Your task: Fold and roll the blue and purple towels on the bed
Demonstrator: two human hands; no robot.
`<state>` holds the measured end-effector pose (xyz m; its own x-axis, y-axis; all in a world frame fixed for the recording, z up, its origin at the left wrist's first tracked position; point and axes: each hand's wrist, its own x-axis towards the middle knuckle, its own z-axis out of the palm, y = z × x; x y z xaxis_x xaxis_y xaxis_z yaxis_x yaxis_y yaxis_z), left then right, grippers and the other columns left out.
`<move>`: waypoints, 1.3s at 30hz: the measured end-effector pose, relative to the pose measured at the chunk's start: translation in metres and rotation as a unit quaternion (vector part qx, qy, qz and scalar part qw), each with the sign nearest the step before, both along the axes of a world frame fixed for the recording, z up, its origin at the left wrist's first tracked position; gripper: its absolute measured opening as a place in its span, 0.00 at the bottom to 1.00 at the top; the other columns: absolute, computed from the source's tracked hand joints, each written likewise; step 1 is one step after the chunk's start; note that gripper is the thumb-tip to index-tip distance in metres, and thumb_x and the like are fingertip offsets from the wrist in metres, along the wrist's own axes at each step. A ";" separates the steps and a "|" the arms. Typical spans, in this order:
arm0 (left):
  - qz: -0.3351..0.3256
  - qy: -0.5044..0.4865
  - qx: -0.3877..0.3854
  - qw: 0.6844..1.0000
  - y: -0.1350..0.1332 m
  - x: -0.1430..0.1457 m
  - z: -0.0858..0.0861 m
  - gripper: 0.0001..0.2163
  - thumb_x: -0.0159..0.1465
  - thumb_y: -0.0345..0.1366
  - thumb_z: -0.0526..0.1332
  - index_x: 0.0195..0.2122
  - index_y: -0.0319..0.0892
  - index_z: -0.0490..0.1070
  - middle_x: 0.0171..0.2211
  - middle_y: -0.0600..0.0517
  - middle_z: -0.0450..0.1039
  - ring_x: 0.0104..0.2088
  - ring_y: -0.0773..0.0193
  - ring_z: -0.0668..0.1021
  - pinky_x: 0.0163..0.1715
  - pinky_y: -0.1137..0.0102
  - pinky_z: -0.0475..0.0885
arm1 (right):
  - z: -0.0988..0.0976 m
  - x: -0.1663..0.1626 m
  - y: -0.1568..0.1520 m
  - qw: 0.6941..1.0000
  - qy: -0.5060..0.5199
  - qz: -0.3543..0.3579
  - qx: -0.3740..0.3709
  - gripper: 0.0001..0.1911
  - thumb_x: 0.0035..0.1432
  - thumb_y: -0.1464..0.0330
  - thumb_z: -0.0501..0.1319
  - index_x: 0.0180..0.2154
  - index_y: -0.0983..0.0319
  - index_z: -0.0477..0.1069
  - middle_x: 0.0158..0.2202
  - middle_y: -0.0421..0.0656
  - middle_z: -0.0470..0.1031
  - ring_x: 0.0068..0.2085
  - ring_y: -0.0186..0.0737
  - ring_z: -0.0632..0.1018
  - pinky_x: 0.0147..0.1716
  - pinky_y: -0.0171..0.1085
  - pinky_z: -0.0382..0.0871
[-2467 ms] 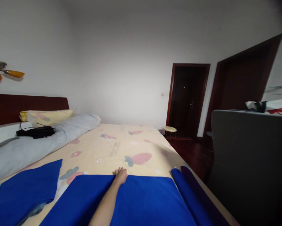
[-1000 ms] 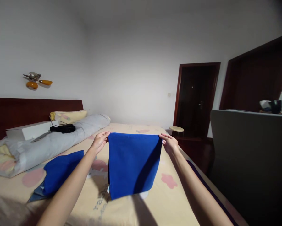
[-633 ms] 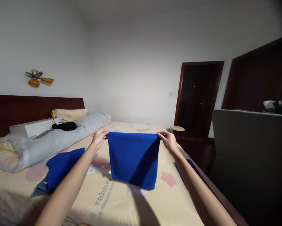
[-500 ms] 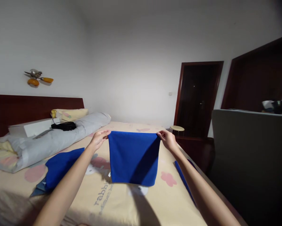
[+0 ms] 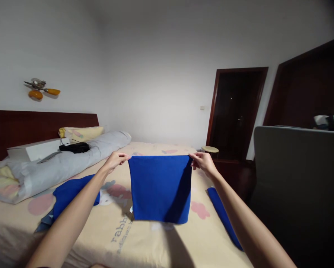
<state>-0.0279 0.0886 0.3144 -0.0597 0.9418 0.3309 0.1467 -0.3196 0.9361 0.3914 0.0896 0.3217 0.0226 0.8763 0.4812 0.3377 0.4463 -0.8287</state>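
A blue cloth (image 5: 159, 190), roughly square and with a small white tag at its lower left edge, hangs upright over the bed. My left hand (image 5: 116, 161) pinches its upper left corner, and my right hand (image 5: 203, 163) pinches the upper right one. The top edge is stretched straight between them. On the bed to the left lies another blue cloth (image 5: 72, 191), partly behind my left forearm, with a greyish-blue piece at its near end. A long, narrow blue cloth (image 5: 224, 216) lies by the right edge, partly hidden by my right forearm.
The bed (image 5: 144, 247) has a cream printed sheet. A rolled grey quilt (image 5: 105, 147), white box (image 5: 41, 150), black bag (image 5: 76, 147) and pillow (image 5: 81, 133) are at the left. A round stool (image 5: 210, 149) stands beyond; a grey panel (image 5: 298, 186) rises at the right.
My hands have moved slightly farther apart, pulling the cloth's top edge tauter. More of the narrow blue cloth at the right shows now. The view has shifted slightly.
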 end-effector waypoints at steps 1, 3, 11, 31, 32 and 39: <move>-0.001 -0.003 -0.012 1.000 0.003 0.001 -0.002 0.12 0.43 0.41 0.75 0.23 0.40 0.77 0.14 0.55 0.71 0.15 0.72 0.67 0.15 0.76 0.55 | -0.003 -0.001 0.005 1.000 0.018 0.005 -0.012 0.25 0.46 0.47 0.66 0.22 0.63 0.71 0.15 0.43 0.73 0.16 0.34 0.71 0.16 0.32 0.58; 0.002 -0.014 -0.036 0.999 0.010 0.004 -0.009 0.15 0.45 0.44 0.74 0.25 0.39 0.76 0.17 0.52 0.75 0.14 0.70 0.70 0.14 0.76 0.55 | -0.008 -0.004 0.017 0.998 0.050 0.012 -0.034 0.23 0.45 0.50 0.69 0.22 0.63 0.71 0.17 0.46 0.75 0.19 0.36 0.75 0.16 0.32 0.62; 0.047 -0.089 -0.065 0.993 0.071 0.024 -0.045 0.13 0.57 0.43 0.69 0.35 0.38 0.73 0.29 0.48 0.80 0.29 0.62 0.81 0.31 0.69 0.73 | -0.042 -0.022 0.072 0.991 0.106 -0.007 -0.083 0.14 0.53 0.61 0.67 0.27 0.65 0.71 0.22 0.41 0.77 0.24 0.33 0.78 0.21 0.31 0.70; -0.017 0.130 -0.047 0.990 -0.007 0.023 -0.221 0.09 0.43 0.44 0.72 0.23 0.46 0.81 0.25 0.50 0.80 0.32 0.53 0.79 0.36 0.64 0.72 | -0.215 0.023 -0.020 0.996 -0.083 -0.017 -0.031 0.14 0.47 0.55 0.64 0.25 0.58 0.79 0.24 0.43 0.79 0.28 0.46 0.77 0.31 0.41 0.66; -0.023 0.152 -0.054 0.987 -0.021 0.022 -0.237 0.08 0.45 0.43 0.71 0.24 0.47 0.81 0.26 0.50 0.79 0.32 0.54 0.79 0.36 0.65 0.71 | -0.232 0.024 -0.034 0.994 -0.097 -0.013 -0.039 0.14 0.47 0.55 0.64 0.25 0.57 0.79 0.24 0.43 0.79 0.29 0.47 0.76 0.32 0.41 0.66; -0.025 0.416 0.051 0.907 -0.069 0.003 -0.298 0.08 0.62 0.42 0.62 0.37 0.51 0.81 0.30 0.53 0.74 0.37 0.61 0.75 0.39 0.70 0.69 | -0.316 0.036 -0.081 0.949 -0.316 -0.019 -0.003 0.15 0.59 0.58 0.57 0.29 0.57 0.78 0.30 0.45 0.75 0.35 0.43 0.72 0.36 0.39 0.61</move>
<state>-0.0247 0.0193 0.0159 0.2936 0.8982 0.3272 0.7723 -0.4245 0.4725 0.4275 0.0082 0.0060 -0.2372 0.8834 0.4041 0.7837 0.4198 -0.4577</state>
